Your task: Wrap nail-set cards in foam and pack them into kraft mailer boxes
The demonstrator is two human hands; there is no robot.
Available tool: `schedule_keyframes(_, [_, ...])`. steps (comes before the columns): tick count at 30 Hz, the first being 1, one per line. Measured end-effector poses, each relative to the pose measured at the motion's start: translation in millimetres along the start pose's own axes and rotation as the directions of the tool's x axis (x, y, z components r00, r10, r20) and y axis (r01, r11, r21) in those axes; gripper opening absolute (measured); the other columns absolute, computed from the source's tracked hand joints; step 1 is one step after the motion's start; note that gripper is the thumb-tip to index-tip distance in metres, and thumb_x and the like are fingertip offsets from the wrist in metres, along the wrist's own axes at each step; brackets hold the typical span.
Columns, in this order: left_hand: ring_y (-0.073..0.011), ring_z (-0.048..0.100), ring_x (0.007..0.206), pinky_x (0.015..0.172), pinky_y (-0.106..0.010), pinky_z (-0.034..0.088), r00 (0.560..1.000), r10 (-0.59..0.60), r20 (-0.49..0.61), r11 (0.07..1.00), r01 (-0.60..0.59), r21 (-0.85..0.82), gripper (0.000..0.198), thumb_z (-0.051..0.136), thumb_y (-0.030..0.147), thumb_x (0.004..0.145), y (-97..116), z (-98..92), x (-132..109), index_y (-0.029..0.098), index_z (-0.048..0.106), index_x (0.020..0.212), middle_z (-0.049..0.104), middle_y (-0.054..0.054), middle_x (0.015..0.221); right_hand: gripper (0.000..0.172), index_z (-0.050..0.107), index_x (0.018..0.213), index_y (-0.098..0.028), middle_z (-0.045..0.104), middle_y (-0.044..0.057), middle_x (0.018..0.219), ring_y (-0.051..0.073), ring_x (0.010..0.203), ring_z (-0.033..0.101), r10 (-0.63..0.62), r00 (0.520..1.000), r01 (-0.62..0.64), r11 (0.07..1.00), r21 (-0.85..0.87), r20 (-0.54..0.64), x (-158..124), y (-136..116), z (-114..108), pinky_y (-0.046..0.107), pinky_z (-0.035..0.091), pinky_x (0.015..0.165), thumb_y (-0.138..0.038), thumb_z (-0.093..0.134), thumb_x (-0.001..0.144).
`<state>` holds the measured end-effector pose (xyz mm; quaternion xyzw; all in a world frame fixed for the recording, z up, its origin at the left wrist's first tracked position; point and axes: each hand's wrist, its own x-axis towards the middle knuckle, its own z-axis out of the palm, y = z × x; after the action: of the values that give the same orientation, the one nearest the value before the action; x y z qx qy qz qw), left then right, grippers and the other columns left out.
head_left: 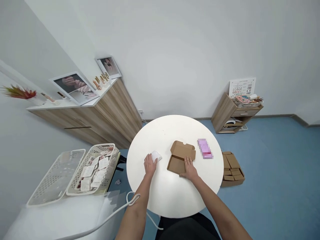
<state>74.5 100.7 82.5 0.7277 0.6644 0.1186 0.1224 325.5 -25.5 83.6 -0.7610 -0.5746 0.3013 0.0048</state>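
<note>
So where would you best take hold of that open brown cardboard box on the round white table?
Probably by the low side wall of the open brown cardboard box, coming from the near side, where the right hand rests. Its lid stands open toward the far side, so that flap would likely bend.

A brown cardboard box (181,157) sits at frame centre on a white round table (172,193), a pink packet (205,148) to its right, blue floor (275,160) beyond.
</note>
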Motion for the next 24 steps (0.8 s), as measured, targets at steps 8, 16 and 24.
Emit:
schedule_keyframes(8, [-0.0319, 0.049, 0.123, 0.094, -0.038, 0.043, 0.912, -0.052, 0.407, 0.993, 0.003, 0.122, 0.055, 0.063, 0.049, 0.078, -11, -8.3, 57, 0.018, 0.052, 0.123, 0.056, -0.015, 0.129, 0.091, 0.012, 0.155, -0.018, 0.009, 0.006, 0.162, 0.03, 0.148, -0.001, -0.032, 0.976, 0.039, 0.999, 0.026, -0.216, -15, 4, -2, 0.05, 0.009, 0.119, -0.062, 0.048, 0.083])
schedule_keyframes(16, [-0.0287, 0.059, 0.111, 0.089, -0.035, 0.045, 0.92, -0.049, 0.389, 0.995, 0.078, -0.058, 0.045, 0.065, 0.042, 0.076, -20, 1.7, 56, 0.017, 0.053, 0.112, 0.061, -0.015, 0.117, 0.069, 0.031, 0.148, -0.015, 0.036, 0.014, 0.153, 0.03, 0.142, 0.024, 0.184, 0.748, 0.014, 0.957, 0.291, -0.638, -38, 32, 33, 0.049, 0.033, 0.111, -0.054, 0.042, 0.092])
schedule_keyframes(24, [-0.0226, 0.066, 0.09, 0.074, -0.031, 0.051, 0.938, -0.094, 0.333, 0.755, 0.285, -0.59, 0.045, 0.065, 0.054, 0.075, 4, -1.2, 32, 0.02, 0.055, 0.103, 0.068, -0.007, 0.098, 0.068, 0.044, 0.14, -0.01, 0.046, 0.016, 0.144, 0.031, 0.138, 0.034, 0.438, 0.766, -0.137, 0.826, 0.546, -0.471, -43, 42, 53, 0.045, 0.032, 0.112, -0.052, 0.048, 0.087])
